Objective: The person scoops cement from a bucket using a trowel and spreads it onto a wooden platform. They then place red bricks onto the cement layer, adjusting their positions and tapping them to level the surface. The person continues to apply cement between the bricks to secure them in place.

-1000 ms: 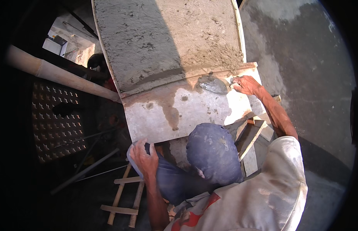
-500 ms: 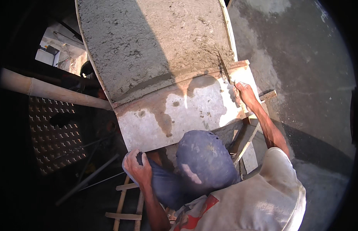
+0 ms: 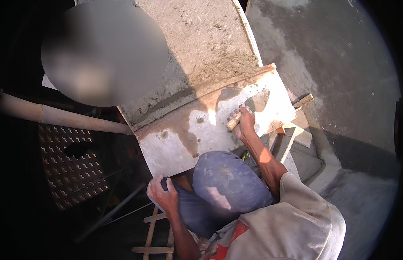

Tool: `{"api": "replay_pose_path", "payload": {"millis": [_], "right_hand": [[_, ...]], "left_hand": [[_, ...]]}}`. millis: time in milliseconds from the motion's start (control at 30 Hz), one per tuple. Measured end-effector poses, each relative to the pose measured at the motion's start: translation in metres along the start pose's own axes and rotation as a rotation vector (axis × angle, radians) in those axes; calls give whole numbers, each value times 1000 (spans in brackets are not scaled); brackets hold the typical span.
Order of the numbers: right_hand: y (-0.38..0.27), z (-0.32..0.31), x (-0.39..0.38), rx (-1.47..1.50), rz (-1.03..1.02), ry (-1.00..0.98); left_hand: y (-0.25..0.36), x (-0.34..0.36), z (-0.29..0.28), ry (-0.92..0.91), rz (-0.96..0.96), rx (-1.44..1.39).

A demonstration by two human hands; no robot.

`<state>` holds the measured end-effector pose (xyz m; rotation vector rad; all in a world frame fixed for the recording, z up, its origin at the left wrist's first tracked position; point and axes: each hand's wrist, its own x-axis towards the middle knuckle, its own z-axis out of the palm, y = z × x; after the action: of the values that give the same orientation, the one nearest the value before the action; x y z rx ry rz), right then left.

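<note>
My right hand (image 3: 245, 122) is closed round the wooden handle (image 3: 233, 123) of a trowel. The trowel's rounded metal blade (image 3: 258, 100) lies over the sunlit right part of a pale, wet-stained board (image 3: 175, 151). Beyond the board stretches a bed of rough wet mortar (image 3: 210, 39), with a ridge of it piled along the near right edge. My left hand (image 3: 164, 193) curls over my bent knee in dark blue trousers (image 3: 174, 195), beside the board's near left corner. Its fingertips are partly hidden.
A bamboo pole (image 3: 80, 116) comes in from the left against the board. Lower left are a perforated metal sheet (image 3: 75, 160) and a wooden ladder (image 3: 151, 234). A smooth grey surface (image 3: 344, 86) lies right. A round blur covers the upper left.
My right hand has moved left and nearer with the trowel, from the mortar's right edge onto the board. My left hand stays at my knee. The view has shifted slightly.
</note>
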<state>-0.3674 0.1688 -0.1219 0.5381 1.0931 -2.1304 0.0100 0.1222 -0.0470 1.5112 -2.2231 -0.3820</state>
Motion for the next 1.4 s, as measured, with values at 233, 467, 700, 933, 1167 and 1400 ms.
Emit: {"api": "replay_pose_path", "payload": {"millis": [233, 467, 700, 933, 1167, 1400], "right_hand": [[27, 90, 63, 175, -47, -14], [-5, 101, 55, -179, -243, -194], [-59, 71, 21, -1104, -352, -253], [-50, 4, -13, -1550, -79, -738], [-45, -20, -45, -1384, -37, -527], [-75, 1, -101, -1057, -122, -499]], "left_hand": [[2, -1, 1, 40, 28, 9], [4, 1, -7, 69, 26, -53], [-62, 3, -16, 411, -351, -465], [-244, -27, 45, 308, -1221, -845], [-307, -119, 127, 98, -1478, -824], [-267, -181, 132, 350, -1485, -850]]}}
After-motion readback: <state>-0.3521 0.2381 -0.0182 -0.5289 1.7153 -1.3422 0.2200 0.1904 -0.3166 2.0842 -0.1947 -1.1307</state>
